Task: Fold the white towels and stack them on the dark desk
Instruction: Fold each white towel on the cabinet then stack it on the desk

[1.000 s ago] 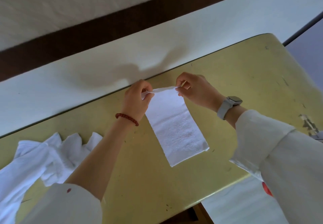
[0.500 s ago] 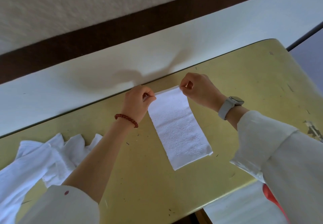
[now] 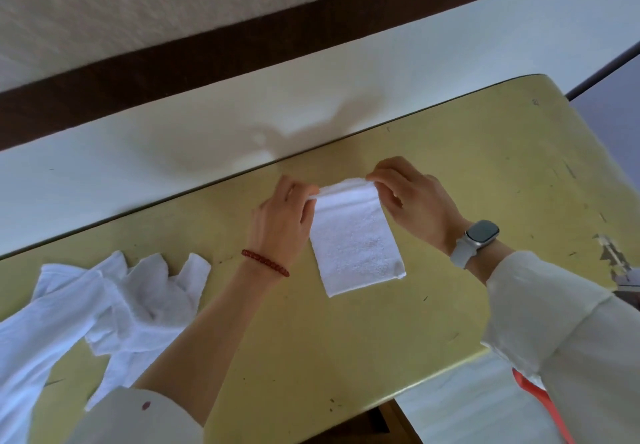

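- Pinching the far edge of the towel [image 3: 355, 249], both hands: left hand [image 3: 280, 225] on the far-left corner, fingers and thumb curled round the hem; right hand [image 3: 414, 201] on the far-right corner, fingertips nipped on the cloth.
- Lying between the two grips, that far edge, lifted a little and rolled over itself into a soft thick ridge.
- Resting flat on the desk [image 3: 467, 173], the remainder of the towel, running toward the body from the hands, near edge well apart from both.
- White terry, nubby pile in the middle, smoother woven band along the near hem; folded to a narrow rectangle, layered edge showing at the near-right corner.
- Yellow-green desktop, smooth and glossy, flecked with dark scratches; chipped patch at the right edge, rounded far-right corner.
- Heaped at the left, near the left forearm but not touching it, loose cloths [image 3: 104, 308]: white, limp, crumpled, several flaps pointing away, one part hanging past the near edge.
- Red bead bracelet [image 3: 265, 262] round the left wrist; grey watch [image 3: 479, 235] with pale strap on the right wrist; loose white sleeves on both arms.
- Rough pale wall beyond, crossed by a dark brown band [image 3: 242, 48].
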`<state>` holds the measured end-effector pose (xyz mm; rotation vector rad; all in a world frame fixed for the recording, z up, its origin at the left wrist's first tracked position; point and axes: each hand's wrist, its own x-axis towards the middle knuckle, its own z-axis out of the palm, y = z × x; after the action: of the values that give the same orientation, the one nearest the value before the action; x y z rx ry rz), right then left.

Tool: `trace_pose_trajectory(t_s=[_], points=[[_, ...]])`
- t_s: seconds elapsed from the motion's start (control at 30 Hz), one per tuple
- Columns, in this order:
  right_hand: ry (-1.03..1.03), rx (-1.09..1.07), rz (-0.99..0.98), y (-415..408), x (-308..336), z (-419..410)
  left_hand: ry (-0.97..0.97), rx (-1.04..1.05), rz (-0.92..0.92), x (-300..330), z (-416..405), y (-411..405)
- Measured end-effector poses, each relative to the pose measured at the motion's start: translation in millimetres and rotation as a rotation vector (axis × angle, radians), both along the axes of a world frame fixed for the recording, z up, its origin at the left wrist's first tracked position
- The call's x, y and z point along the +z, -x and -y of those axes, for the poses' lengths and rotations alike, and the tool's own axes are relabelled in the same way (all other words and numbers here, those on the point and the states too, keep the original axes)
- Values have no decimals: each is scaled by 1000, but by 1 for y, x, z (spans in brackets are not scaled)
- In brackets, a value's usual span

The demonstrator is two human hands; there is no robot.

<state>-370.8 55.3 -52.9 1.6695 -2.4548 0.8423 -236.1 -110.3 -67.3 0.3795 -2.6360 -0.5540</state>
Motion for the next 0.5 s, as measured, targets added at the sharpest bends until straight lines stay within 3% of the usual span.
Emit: trace_pose_trajectory(t_s=[0.5], points=[[-160, 48, -65, -61, -48, -78, 48, -131, 146, -45, -65, -74]])
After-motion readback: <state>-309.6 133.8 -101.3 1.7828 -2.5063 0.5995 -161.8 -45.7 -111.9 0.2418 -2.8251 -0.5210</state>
